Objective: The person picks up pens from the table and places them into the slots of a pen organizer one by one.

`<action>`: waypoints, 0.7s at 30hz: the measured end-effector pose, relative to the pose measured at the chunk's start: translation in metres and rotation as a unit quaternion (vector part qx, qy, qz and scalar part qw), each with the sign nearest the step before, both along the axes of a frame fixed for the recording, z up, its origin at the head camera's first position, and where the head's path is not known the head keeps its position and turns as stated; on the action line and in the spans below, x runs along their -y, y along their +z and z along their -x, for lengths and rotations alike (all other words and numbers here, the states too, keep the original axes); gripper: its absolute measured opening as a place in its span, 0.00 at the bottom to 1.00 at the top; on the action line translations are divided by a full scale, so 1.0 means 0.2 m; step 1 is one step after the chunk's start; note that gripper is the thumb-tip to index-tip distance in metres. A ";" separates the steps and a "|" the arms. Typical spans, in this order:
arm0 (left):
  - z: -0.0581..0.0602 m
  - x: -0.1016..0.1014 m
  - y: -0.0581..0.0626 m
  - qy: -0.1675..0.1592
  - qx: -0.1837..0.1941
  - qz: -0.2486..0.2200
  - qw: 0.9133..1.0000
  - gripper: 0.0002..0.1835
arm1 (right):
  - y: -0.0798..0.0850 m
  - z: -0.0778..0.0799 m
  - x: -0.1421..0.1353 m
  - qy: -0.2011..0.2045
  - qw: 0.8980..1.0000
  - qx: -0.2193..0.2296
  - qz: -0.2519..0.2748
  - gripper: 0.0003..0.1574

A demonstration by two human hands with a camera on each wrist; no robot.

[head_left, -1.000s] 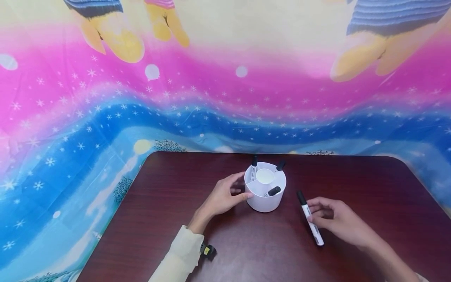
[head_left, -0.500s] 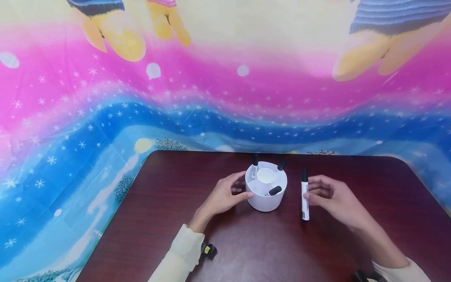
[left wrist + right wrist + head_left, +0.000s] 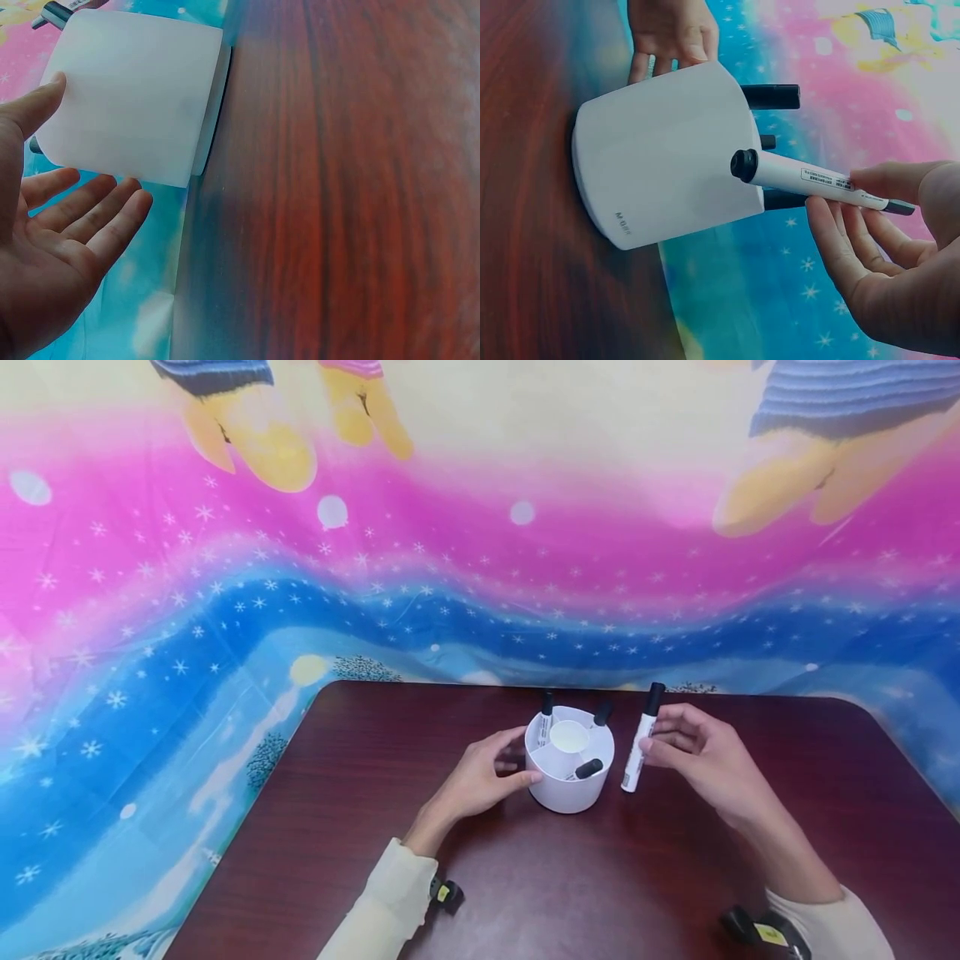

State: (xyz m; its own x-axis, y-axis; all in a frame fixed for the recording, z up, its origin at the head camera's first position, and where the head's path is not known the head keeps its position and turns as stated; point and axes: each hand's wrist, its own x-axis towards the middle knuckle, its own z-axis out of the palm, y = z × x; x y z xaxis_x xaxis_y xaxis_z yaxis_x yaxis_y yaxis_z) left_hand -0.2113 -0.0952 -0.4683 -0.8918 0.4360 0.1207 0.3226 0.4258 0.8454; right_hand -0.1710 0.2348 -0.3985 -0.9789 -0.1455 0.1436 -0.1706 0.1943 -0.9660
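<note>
A round white pen holder [image 3: 564, 789] stands on the table, with black-capped markers in its outer compartments around a pale round centre. My left hand [image 3: 480, 777] rests against its left side, thumb on the near wall. In the left wrist view the fingers [image 3: 112, 217] of that hand lie loosely extended at the holder's edge. Just right of the holder, my right hand [image 3: 708, 760] pinches a white marker [image 3: 637, 756] between thumb and fingers. This marker tilts, black cap up, its white lower end close beside the holder's wall.
The dark reddish wooden table [image 3: 337, 760] has rounded back corners. Behind it hangs a printed cloth [image 3: 465, 560] in pink, blue and yellow. Small black devices are worn at the left wrist [image 3: 447, 894] and right wrist [image 3: 765, 933].
My right hand has lifted the marker and carried it away from me, closer to the holder; its cap end now leans right instead of left. My left hand and the holder have stayed put.
</note>
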 end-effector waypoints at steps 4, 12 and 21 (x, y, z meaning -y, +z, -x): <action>0.00 0.00 -0.01 0.001 -0.001 0.002 1.000 0.42 | 0.03 0.01 0.01 -0.013 1.000 -0.003 -0.013 0.26; 0.00 0.00 -0.01 0.002 0.003 -0.001 1.000 0.43 | 0.07 0.04 0.07 -0.029 1.000 0.000 -0.011 0.24; 0.00 0.00 -0.01 0.001 0.004 -0.001 1.000 0.43 | 0.06 0.05 0.09 -0.035 0.999 -0.005 0.020 0.21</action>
